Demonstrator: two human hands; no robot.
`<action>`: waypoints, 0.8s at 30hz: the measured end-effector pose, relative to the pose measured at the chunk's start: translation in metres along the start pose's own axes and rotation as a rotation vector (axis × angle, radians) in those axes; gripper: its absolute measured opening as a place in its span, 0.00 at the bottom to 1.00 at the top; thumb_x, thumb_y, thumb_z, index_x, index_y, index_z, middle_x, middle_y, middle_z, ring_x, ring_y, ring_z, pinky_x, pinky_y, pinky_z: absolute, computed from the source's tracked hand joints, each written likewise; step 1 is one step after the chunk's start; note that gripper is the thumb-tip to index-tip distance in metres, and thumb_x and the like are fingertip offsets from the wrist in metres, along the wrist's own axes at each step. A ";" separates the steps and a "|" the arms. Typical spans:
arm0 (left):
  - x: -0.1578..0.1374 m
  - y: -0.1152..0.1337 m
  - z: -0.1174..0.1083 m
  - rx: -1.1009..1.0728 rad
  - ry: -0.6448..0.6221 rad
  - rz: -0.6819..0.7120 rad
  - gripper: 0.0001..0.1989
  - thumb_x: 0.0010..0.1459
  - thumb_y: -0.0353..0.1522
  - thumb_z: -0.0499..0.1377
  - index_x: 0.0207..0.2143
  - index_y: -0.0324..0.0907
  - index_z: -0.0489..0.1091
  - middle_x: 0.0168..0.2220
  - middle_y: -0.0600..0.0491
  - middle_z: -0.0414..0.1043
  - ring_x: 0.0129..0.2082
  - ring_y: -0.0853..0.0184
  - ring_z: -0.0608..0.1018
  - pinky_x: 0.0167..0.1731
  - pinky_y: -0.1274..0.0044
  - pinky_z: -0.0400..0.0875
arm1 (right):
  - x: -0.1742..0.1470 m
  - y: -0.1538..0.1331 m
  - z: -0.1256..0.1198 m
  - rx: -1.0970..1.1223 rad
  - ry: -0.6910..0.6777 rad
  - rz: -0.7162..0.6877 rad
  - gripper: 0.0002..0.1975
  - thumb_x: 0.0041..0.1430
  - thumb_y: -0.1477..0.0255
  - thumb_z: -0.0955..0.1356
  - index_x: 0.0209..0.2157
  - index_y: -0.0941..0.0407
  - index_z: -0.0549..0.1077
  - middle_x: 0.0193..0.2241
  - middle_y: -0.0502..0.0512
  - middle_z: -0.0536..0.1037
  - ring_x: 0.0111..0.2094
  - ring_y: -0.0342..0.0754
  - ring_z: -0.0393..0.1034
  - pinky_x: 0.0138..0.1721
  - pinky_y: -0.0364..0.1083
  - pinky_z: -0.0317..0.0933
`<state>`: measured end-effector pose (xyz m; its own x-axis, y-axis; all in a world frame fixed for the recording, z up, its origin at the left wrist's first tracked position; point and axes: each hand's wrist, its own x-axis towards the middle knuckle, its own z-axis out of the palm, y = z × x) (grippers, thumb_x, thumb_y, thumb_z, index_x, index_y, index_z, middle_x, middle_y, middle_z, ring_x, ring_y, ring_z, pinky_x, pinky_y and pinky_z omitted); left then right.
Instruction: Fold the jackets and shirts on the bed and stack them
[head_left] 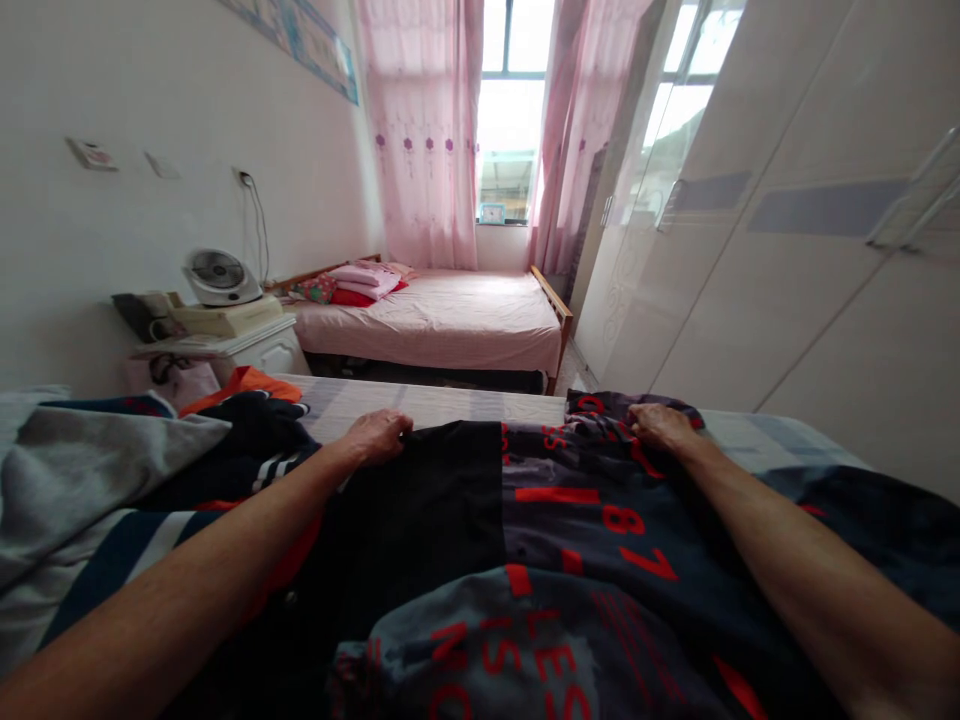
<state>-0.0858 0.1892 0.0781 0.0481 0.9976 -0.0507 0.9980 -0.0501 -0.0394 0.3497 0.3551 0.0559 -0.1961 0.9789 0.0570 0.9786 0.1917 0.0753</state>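
Observation:
A dark garment (450, 490), black on its left part and grey-blue with red lettering and the number 87 on its right part, lies spread in front of me. I cannot tell whether it is a shirt or a jacket. My left hand (381, 437) is closed on its far left edge, fingertips pressed together on the black cloth. At the far right, my right hand (661, 426) pinches a bunched part of the same garment. A section printed with red words is folded over nearest to me.
Grey, navy and orange clothes (112, 470) are heaped at the left; more dark cloth (862, 520) lies right. Beneath is a pale checked sheet (450, 397). Beyond stand a pink-covered bed (450, 320), a bedside cabinet (262, 345) with a fan (221, 277), and a white wardrobe (750, 280).

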 end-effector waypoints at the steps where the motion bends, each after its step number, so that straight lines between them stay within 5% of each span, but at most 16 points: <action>1: -0.004 0.004 -0.004 0.012 0.034 -0.005 0.12 0.49 0.29 0.54 0.35 0.43 0.73 0.35 0.49 0.74 0.37 0.61 0.76 0.34 0.76 0.68 | -0.005 0.001 -0.004 0.008 0.028 0.010 0.12 0.51 0.74 0.62 0.35 0.57 0.75 0.36 0.60 0.77 0.37 0.52 0.72 0.37 0.47 0.62; 8: -0.086 0.022 -0.039 0.098 0.381 0.102 0.13 0.57 0.28 0.50 0.43 0.41 0.69 0.39 0.47 0.67 0.44 0.59 0.69 0.42 0.71 0.65 | -0.080 0.031 -0.057 0.093 0.388 0.079 0.17 0.59 0.71 0.53 0.43 0.60 0.66 0.43 0.67 0.71 0.45 0.54 0.67 0.46 0.48 0.58; 11: -0.139 0.023 -0.021 0.132 0.513 0.304 0.16 0.58 0.26 0.50 0.48 0.41 0.67 0.36 0.49 0.67 0.38 0.61 0.69 0.41 0.70 0.66 | -0.128 0.048 -0.054 0.172 0.425 0.060 0.14 0.58 0.69 0.54 0.41 0.58 0.65 0.42 0.67 0.72 0.43 0.55 0.67 0.46 0.49 0.58; 14: -0.173 0.026 0.013 0.095 0.491 0.425 0.20 0.57 0.20 0.50 0.50 0.45 0.66 0.38 0.51 0.68 0.39 0.65 0.70 0.44 0.73 0.66 | -0.167 0.059 -0.029 0.354 0.300 0.006 0.09 0.54 0.66 0.57 0.35 0.51 0.64 0.39 0.62 0.74 0.39 0.56 0.70 0.44 0.52 0.60; 18: -0.181 0.031 0.036 0.029 0.449 0.404 0.21 0.54 0.18 0.53 0.46 0.47 0.68 0.38 0.53 0.68 0.40 0.67 0.71 0.43 0.75 0.67 | -0.194 0.065 -0.005 0.487 0.184 0.004 0.06 0.50 0.64 0.59 0.31 0.46 0.64 0.37 0.58 0.75 0.39 0.57 0.71 0.44 0.53 0.60; 24: -0.178 0.025 0.023 0.042 0.538 0.309 0.19 0.55 0.18 0.51 0.44 0.44 0.71 0.40 0.49 0.69 0.41 0.64 0.71 0.44 0.71 0.68 | -0.217 0.063 -0.020 0.519 0.282 0.132 0.08 0.48 0.61 0.60 0.33 0.42 0.63 0.38 0.58 0.74 0.35 0.57 0.71 0.40 0.54 0.61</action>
<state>-0.0700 0.0094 0.0628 0.3597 0.8208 0.4438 0.9326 -0.3313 -0.1431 0.4531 0.1534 0.0683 -0.0110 0.9540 0.2995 0.8848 0.1488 -0.4416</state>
